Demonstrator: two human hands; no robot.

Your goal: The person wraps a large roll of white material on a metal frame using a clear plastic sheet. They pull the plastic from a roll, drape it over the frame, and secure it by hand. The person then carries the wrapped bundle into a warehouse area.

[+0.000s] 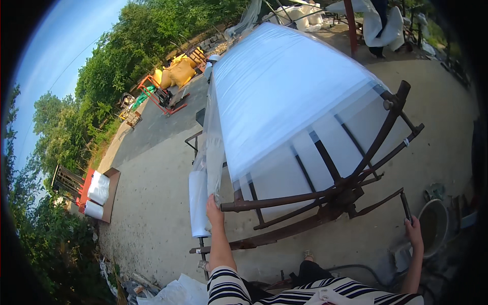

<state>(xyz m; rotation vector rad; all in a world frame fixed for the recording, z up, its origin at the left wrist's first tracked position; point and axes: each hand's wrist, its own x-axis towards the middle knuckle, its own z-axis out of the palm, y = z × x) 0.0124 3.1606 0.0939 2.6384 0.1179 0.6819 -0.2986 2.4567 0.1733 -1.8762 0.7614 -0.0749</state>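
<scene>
In front of me stands a large rusty metal winding frame (325, 195), with a broad sheet of white plastic film (284, 86) wrapped around it. A clear edge of the film hangs down the left side. My left hand (214, 209) is closed on that film edge, beside the left end of the frame's pipe. At the lower right my right hand (414, 231) grips the upright grip of a bent crank handle (405, 203), which joins the frame's hub. A white film roll (199, 206) stands on a bar just left of my left hand.
A grey bucket (443, 218) is beside my right hand, and a dark hose (356, 268) lies near my feet. White sheeting (180, 291) is heaped at the lower left. Farther off are a red pallet jack (161, 99), yellow sacks (180, 71), wrapped white rolls (98, 188) and a person (378, 25).
</scene>
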